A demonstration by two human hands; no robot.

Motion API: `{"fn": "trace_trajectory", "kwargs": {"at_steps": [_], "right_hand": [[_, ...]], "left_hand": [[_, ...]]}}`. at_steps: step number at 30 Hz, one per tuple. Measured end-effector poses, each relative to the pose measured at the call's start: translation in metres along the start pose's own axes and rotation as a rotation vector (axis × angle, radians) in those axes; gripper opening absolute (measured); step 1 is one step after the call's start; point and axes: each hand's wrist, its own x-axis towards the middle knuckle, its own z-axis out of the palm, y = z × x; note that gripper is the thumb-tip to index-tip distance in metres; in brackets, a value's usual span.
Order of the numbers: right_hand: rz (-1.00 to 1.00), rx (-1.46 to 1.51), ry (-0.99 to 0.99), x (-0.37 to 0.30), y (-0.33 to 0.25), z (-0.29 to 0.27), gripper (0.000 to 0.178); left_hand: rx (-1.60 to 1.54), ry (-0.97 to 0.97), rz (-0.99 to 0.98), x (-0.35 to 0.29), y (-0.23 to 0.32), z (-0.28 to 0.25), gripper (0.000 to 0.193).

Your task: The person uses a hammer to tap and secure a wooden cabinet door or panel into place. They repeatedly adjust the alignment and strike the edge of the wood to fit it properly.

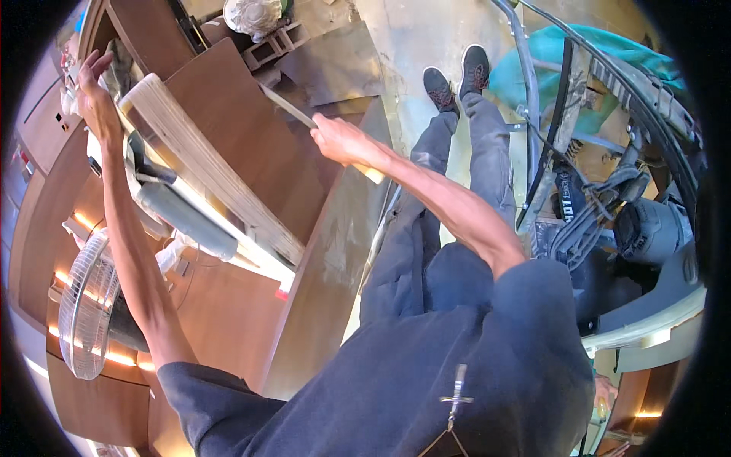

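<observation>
My right hand [340, 142] is closed around a long, narrow flat tool [288, 105]. Its pale blade points up and left over the brown boards, and a yellowish handle end [373, 174] sticks out below my fist. Whether the tool is a file or a knife I cannot make out. My left hand [97, 99] is raised at the far left, fingers stretched and apart, nothing visible in it. It is nearest the upper end of a pale, layered long piece [202, 156] leaning beside a large brown panel [251, 141]. A grey roll-shaped object [186, 221] lies along that piece.
A wire-caged fan [85, 305] stands at the left under my forearm. On the right, a metal-framed cart [531, 99] holds cables [582, 236], a bag and teal cloth [525, 68]. A brown ledge [327, 251] runs beside my legs. Another person's hand [605, 390] shows at lower right.
</observation>
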Motion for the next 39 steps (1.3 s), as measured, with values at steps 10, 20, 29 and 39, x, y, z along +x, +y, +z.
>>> {"fn": "trace_trajectory", "kwargs": {"at_steps": [10, 20, 29, 39], "right_hand": [[0.119, 0.082, -0.063, 0.013, 0.002, 0.011, 0.026], [0.174, 0.057, -0.036, 0.018, -0.008, 0.019, 0.027], [0.163, -0.008, -0.054, 0.049, 0.020, 0.050, 0.022], [0.208, 0.068, -0.109, 0.008, 0.019, 0.054, 0.029]], "left_hand": [[-0.021, 0.014, 0.007, 0.000, 0.005, 0.004, 0.058], [-0.065, 0.029, -0.021, 0.003, -0.002, 0.004, 0.058], [0.031, 0.013, 0.079, 0.010, 0.008, 0.008, 0.057], [-0.066, 0.012, -0.005, 0.007, 0.005, 0.004, 0.057]]}}
